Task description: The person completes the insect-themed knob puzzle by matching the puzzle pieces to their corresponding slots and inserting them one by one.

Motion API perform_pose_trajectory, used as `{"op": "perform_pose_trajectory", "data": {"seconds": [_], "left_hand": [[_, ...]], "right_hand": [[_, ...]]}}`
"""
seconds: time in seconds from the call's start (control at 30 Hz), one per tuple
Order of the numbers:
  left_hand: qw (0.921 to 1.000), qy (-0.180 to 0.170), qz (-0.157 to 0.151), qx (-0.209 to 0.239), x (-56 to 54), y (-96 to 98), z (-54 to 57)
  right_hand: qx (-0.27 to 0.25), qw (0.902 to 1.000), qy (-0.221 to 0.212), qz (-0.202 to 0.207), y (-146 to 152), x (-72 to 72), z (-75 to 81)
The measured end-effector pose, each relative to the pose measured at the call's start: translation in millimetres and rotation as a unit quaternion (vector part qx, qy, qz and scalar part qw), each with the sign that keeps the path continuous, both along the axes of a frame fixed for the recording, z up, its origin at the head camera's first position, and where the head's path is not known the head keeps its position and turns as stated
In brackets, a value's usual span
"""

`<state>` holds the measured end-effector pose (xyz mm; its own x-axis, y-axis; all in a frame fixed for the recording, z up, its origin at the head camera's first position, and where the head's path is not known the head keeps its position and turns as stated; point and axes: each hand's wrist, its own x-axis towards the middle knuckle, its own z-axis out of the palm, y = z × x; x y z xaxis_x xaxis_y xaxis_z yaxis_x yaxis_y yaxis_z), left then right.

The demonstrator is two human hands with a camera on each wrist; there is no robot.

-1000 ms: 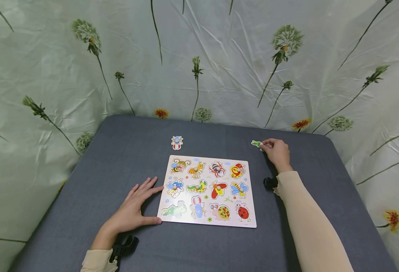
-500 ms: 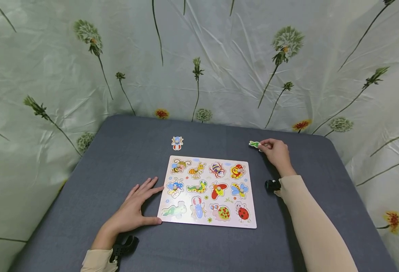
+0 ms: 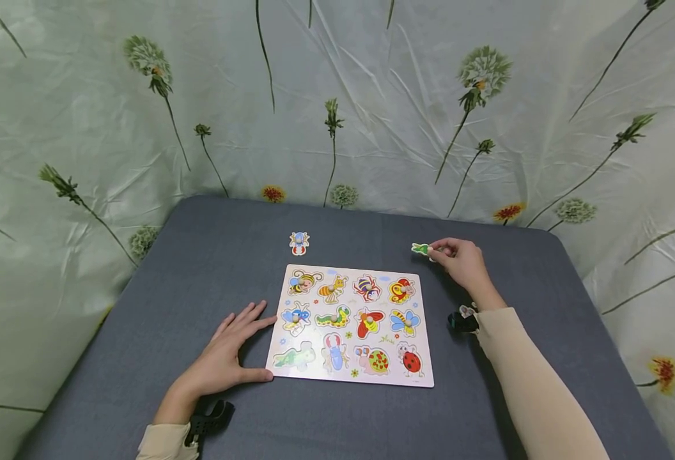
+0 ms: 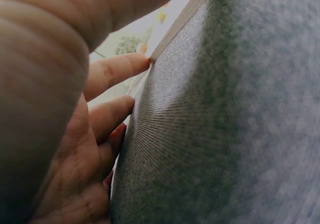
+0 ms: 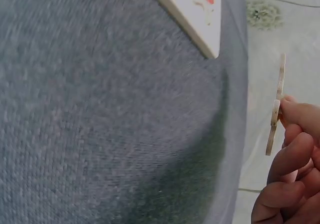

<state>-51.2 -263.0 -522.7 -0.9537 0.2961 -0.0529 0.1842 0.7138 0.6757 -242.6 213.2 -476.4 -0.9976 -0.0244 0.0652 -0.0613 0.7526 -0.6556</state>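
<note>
A pink wooden peg puzzle board (image 3: 360, 377) printed with insects lies on the table. My left hand (image 3: 225, 354) rests at its left side, fingers spread, with the thumb and index finger touching the edge; the left wrist view shows these fingertips against the board's side. Beyond the board's far right corner, my right hand (image 3: 461, 262) pinches a green puzzle piece (image 3: 420, 249) between thumb and fingers. In the right wrist view this piece (image 5: 276, 111) shows edge-on, raised off the cloth. A blue and red beetle piece (image 3: 299, 243) lies beyond the board's far left corner.
Dark grey cloth (image 3: 228, 243) covers the table. Bug pieces with knobs, such as the caterpillar (image 3: 333, 317), fill the board's upper two rows. A green recess (image 3: 294, 356) and a beetle recess (image 3: 334, 354) show in its front row. A floral curtain (image 3: 395, 128) hangs behind.
My right hand has shifted a little left and nearer, carrying the green piece toward the board. My left hand, the board and the beetle piece stay in place.
</note>
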Motion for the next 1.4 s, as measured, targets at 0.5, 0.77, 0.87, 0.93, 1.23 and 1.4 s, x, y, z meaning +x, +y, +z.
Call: {"op": "perform_pose_trajectory", "data": {"seconds": [0.5, 0.77, 0.87, 0.93, 1.23, 1.4], "left_hand": [[1.0, 0.004, -0.002, 0.001, 0.4, -1.4, -2.2], [1.0, 0.004, 0.0, 0.002, 0.9, -1.0, -0.7], [0.9999, 0.014, -0.002, 0.003, 1.7, -0.9, -0.3], [0.9998, 0.018, -0.002, 0.004, 2.0, -0.8, 0.0], [1.0, 0.01, -0.002, 0.0, 0.7, -1.1, 1.2], [0.9998, 0.019, -0.006, 0.002, 2.0, -0.7, 1.0]], "right_hand": [[-0.029, 0.9963, -0.02, 0.079, -18, 15.7, 9.7], [-0.044, 0.9927, -0.028, 0.109, -32, 25.1, 12.9], [-0.049, 0.9919, -0.033, 0.112, -37, 28.7, 13.1], [-0.051, 0.9913, -0.034, 0.116, -40, 30.7, 13.4], [-0.072, 0.9877, -0.042, 0.132, -52, 39.7, 12.3], [-0.085, 0.9848, -0.056, 0.141, -59, 47.4, 10.3]]}}
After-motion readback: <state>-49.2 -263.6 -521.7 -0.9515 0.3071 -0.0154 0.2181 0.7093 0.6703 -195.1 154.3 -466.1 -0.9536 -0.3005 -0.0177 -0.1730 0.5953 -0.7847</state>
